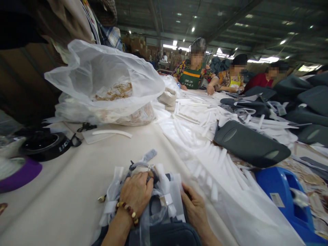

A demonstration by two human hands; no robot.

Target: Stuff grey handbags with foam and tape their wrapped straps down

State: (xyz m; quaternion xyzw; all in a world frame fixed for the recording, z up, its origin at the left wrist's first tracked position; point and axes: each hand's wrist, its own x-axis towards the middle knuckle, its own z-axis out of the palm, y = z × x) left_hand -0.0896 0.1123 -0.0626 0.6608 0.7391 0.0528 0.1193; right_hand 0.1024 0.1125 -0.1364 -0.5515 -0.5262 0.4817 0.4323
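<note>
A dark navy bag [166,234] sits at the table's near edge, with white foam wrapping [164,181] and clear plastic around its straps. On top of the bag lies my left hand [137,191], a beaded bracelet [128,209] at its wrist. Its fingers curl down among the straps, and their tips are partly hidden; what they grip I cannot make out. At the bag's right side, my right hand [193,205] has its thumb and fingers closed on the edge of a white translucent sheet [177,191]. A small brass-coloured clasp [101,198] sticks out at the left.
A large plastic sack [102,102] stands at the back left. Black and purple tape rolls [20,174] lie left. White foam strips [205,171] cover the right side, beside a dark green bag panel [251,143] and a blue tape dispenser [284,201]. Several co-workers [191,77] are across the table.
</note>
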